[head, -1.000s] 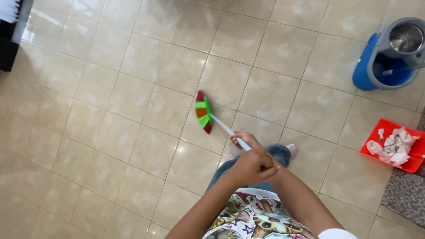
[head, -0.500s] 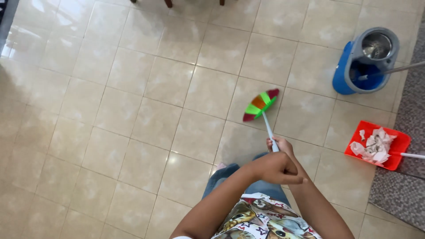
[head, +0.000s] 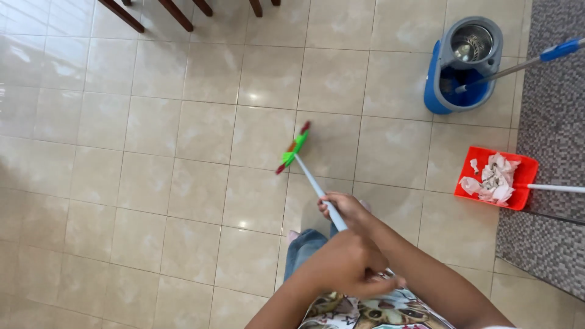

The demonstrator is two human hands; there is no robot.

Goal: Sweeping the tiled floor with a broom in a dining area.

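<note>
— What is held?
— A broom (head: pixel 295 146) is gripped by both hands: the right hand (head: pixel 342 209) is closed lower on the handle, the left hand (head: pixel 346 265) above it.
— How much is swept?
— Paper scraps are already gathered in the red dustpan (head: pixel 525 173), well right of the grip; the floor (head: pixel 183 183) ahead looks clean.

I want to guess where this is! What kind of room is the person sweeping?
Probably a room in a home, maybe a dining area: beige floor tiles, dark wooden furniture legs, a grey rug, plus a blue mop bucket.

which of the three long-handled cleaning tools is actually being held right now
The broom with the green and red head; both hands grip its pale handle. The mop and dustpan handles lie untouched at right.
</note>
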